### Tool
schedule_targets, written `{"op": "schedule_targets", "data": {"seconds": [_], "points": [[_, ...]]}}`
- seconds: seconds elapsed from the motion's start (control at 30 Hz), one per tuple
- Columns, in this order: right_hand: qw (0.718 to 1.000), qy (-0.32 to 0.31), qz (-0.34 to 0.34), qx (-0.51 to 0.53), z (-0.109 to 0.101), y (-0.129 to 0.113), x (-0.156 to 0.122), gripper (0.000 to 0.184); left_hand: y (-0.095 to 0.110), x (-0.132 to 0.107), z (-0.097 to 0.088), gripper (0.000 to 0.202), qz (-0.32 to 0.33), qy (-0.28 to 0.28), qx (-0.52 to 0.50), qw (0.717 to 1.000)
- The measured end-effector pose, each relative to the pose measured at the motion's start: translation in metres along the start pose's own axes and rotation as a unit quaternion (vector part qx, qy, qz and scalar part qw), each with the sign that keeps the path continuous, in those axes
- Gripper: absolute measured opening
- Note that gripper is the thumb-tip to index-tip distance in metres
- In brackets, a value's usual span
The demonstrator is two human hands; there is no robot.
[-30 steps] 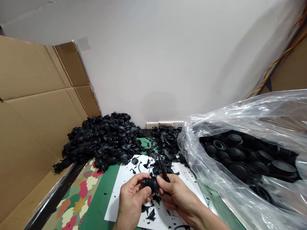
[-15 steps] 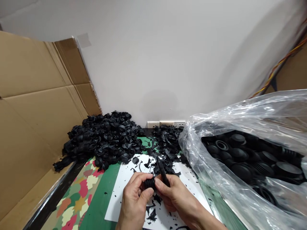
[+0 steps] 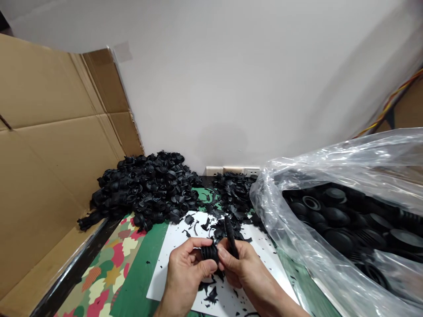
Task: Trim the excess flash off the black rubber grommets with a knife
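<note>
My left hand (image 3: pixel 185 269) pinches a small black ribbed rubber bellows (image 3: pixel 209 252) between thumb and fingers, over a white sheet (image 3: pixel 168 264). Close against it on the right, my right hand (image 3: pixel 243 264) is closed around a slim black tool (image 3: pixel 231 235), whose upper end sticks up past the fingers. The right thumb and fingertips touch the right end of the bellows. The tool's working end is hidden, so its exact kind cannot be told. Black rubber scraps (image 3: pixel 211 295) lie on the sheet under and around both hands.
A large heap of black ribbed rubber parts (image 3: pixel 152 189) rises at the back left, beside a cardboard panel (image 3: pixel 59 158). Thin black trimmings (image 3: pixel 233 191) are piled at back centre, before wall sockets (image 3: pixel 252 171). A clear plastic bag (image 3: pixel 274 211) of black rubber parts stands at right.
The view has shifted slightly. The tool in my right hand stands a little more upright, and the bellows has turned slightly between my fingers.
</note>
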State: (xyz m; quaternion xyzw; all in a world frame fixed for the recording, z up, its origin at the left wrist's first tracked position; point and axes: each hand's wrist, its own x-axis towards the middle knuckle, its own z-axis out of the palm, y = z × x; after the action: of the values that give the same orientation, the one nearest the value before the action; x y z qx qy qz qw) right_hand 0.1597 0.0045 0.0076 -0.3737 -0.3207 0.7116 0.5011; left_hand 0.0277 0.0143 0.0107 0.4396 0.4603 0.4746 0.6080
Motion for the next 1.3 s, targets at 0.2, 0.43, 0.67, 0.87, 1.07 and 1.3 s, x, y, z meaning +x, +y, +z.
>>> {"op": "schedule_targets", "data": {"seconds": [0.2, 0.43, 0.67, 0.87, 1.07, 1.3], "points": [[0.999, 0.004, 0.011, 0.033, -0.002, 0.002, 0.002, 0.044, 0.001, 0.001, -0.003, 0.024, 0.019, -0.007, 0.029, 0.999], [0.999, 0.017, 0.018, -0.041, -0.004, 0.006, 0.007, 0.051, 0.002, -0.005, -0.002, 0.018, 0.106, 0.034, 0.121, 0.986], [0.986, 0.107, -0.093, -0.093, -0.018, -0.017, -0.002, 0.046, -0.002, -0.005, -0.006, 0.015, 0.139, 0.026, 0.170, 0.975], [0.978, 0.126, -0.149, -0.071, -0.022, -0.026, -0.010, 0.049, -0.002, -0.005, -0.007, 0.011, 0.182, 0.038, 0.178, 0.966], [0.978, 0.093, -0.165, -0.089, -0.017, -0.024, -0.012, 0.043, -0.002, -0.006, -0.008, 0.020, 0.185, 0.035, 0.203, 0.961], [0.978, 0.071, -0.168, -0.104, -0.008, -0.019, -0.012, 0.034, -0.005, -0.006, -0.010, 0.020, 0.187, 0.016, 0.212, 0.959]]}}
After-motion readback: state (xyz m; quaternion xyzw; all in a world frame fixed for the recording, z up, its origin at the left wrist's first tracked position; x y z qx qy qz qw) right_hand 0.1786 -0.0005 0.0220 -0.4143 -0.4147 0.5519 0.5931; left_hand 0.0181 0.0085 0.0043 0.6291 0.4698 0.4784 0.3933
